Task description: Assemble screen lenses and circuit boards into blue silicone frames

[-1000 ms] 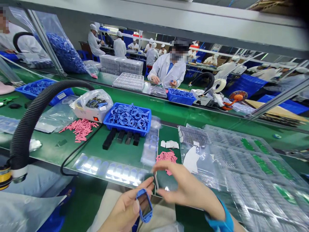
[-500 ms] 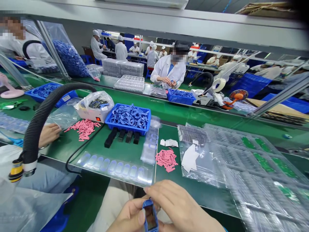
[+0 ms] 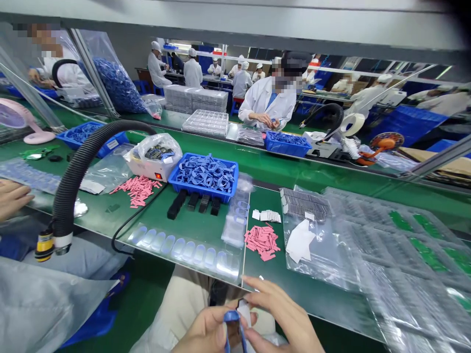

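Observation:
At the bottom of the view, over my lap, my left hand [image 3: 208, 331] pinches a small blue plastic frame [image 3: 232, 317], like a watch case. The frame is tilted, and its lower part runs out of the picture. Close on its right, my right hand [image 3: 281, 314] has its upper fingers spread over a small flat white piece [image 3: 243, 310] with a dark edge. That piece sits between the right fingertips and thumb, beside the blue frame. Whether it touches the frame I cannot tell.
Before me lie a strip of clear oval films [image 3: 180, 247], pink strips [image 3: 262, 241], white labels [image 3: 267, 215] and a blue bin of frames [image 3: 204, 179]. Clear trays with green boards [image 3: 427, 252] fill the right. A black hose [image 3: 71, 186] arches at left, near a co-worker's hand [image 3: 13, 198].
The blue frame has turned more edge-on in my left hand. My right hand has drawn back from it, and the white piece now shows at its fingers. The co-worker's hand has moved left.

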Demonstrator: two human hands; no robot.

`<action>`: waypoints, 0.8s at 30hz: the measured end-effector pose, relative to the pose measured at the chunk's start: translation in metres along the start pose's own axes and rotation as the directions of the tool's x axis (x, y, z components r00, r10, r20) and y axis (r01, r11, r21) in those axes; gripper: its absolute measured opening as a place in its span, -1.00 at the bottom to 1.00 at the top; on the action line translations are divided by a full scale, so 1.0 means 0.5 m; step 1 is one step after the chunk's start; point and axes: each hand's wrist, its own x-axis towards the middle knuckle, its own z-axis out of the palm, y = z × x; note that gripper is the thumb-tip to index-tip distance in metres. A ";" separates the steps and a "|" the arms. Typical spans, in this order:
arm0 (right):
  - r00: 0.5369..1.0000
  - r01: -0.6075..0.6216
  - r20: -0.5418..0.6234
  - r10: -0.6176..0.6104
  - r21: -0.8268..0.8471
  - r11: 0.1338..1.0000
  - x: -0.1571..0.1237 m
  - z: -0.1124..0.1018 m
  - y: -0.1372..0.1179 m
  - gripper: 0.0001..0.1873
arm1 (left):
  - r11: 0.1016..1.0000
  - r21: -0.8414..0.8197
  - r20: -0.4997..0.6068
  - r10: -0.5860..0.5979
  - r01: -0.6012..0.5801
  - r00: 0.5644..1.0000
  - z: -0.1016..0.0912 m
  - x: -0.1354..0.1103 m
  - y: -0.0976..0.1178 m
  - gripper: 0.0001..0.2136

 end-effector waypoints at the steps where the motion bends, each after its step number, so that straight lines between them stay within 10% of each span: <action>1: 0.995 0.001 -0.100 -0.007 -0.064 0.998 -0.009 0.015 -0.003 -0.82 | 1.000 -0.025 0.000 0.000 0.000 1.000 0.005 0.001 0.004 -0.65; 7: 0.876 -0.006 -0.470 -0.110 -0.239 0.971 -0.052 0.078 -0.024 -0.86 | 0.998 -0.057 0.003 -0.002 0.002 1.000 0.011 0.003 0.003 -0.64; 18: 0.951 -0.096 -0.306 -0.044 -0.428 0.898 -0.144 0.098 0.105 -0.89 | 0.989 -0.128 -0.185 0.045 -0.069 0.982 -0.042 -0.041 0.021 -0.69; 22: 0.897 -0.328 -0.312 0.314 0.008 0.945 -0.137 0.123 0.054 -0.89 | 0.989 -0.079 -0.160 0.111 -0.125 0.981 -0.037 -0.048 0.043 -0.70; 24: 0.755 -0.479 -0.157 0.636 0.529 0.700 -0.107 0.138 0.012 -0.84 | 0.988 -0.013 -0.153 0.147 -0.151 0.977 -0.026 -0.051 0.058 -0.71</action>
